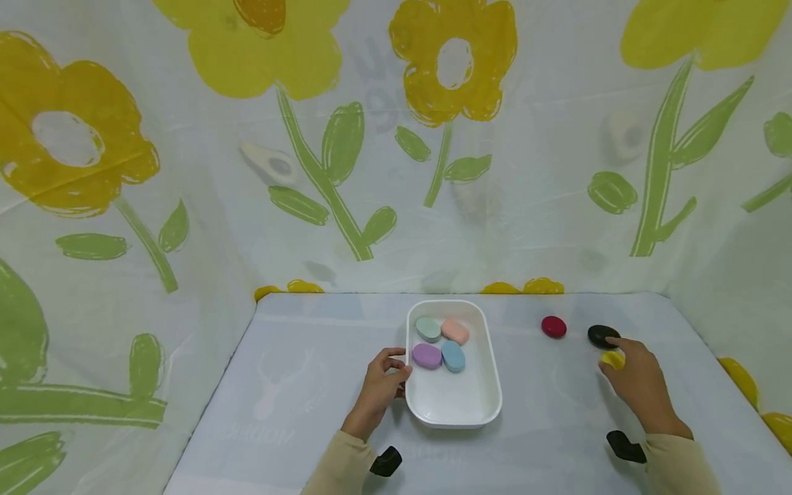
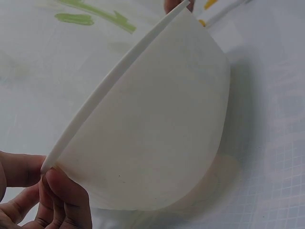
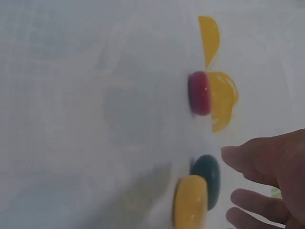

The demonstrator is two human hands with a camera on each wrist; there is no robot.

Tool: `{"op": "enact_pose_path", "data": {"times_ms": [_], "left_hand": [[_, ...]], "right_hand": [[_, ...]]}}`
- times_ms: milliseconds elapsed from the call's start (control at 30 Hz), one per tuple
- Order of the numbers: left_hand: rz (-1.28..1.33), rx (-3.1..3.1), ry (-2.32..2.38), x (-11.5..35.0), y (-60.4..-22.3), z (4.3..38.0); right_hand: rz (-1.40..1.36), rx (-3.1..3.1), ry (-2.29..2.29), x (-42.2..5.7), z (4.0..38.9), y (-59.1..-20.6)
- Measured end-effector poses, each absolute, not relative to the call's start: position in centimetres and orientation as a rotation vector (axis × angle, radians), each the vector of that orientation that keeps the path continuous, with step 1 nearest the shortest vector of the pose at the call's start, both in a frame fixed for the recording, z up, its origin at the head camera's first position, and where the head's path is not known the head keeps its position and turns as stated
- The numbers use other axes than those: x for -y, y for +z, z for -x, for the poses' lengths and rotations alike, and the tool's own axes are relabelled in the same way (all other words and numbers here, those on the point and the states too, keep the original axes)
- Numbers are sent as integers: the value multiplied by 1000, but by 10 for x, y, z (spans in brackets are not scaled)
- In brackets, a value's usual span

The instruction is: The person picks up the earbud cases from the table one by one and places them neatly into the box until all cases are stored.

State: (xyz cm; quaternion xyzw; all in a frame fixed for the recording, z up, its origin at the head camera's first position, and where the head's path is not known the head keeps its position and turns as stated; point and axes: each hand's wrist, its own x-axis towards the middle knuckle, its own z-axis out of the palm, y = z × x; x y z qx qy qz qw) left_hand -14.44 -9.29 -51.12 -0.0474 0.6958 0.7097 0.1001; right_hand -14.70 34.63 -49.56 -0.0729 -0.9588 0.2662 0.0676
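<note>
At the left long side of a white tray [image 1: 456, 407], my left hand [image 1: 377, 387] pinches the rim between thumb and fingers. Inside lie a green soap bar [image 1: 428, 328], a pink soap bar [image 1: 455, 331], a purple soap bar [image 1: 427, 355] and a blue soap bar [image 1: 454, 357]. Over to the right, my right hand [image 1: 643, 380] hovers with thumb and fingers spread about a yellow soap bar [image 1: 613, 359]. In the right wrist view its fingers stand apart from the yellow bar. A black soap bar [image 1: 600, 335] lies just behind that, a red soap bar [image 1: 553, 326] further left.
A pale cloth covers the table [image 1: 297, 412]. Flower-printed curtain walls [image 1: 513, 227] rise along its back and sides. Black wrist mounts [image 1: 625, 447] stick out from both sleeves.
</note>
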Motion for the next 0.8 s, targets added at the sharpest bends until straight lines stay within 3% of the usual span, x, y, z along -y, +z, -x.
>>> {"op": "enact_pose_path", "data": {"times_ms": [467,800], "left_hand": [[151,-2040,2096,93,-512,145],[155,-2039,2093,93,-511,144]], "right_hand": [[121,2840,681,-358,147,-521],[209,2964,694,-353,149,-519]]}}
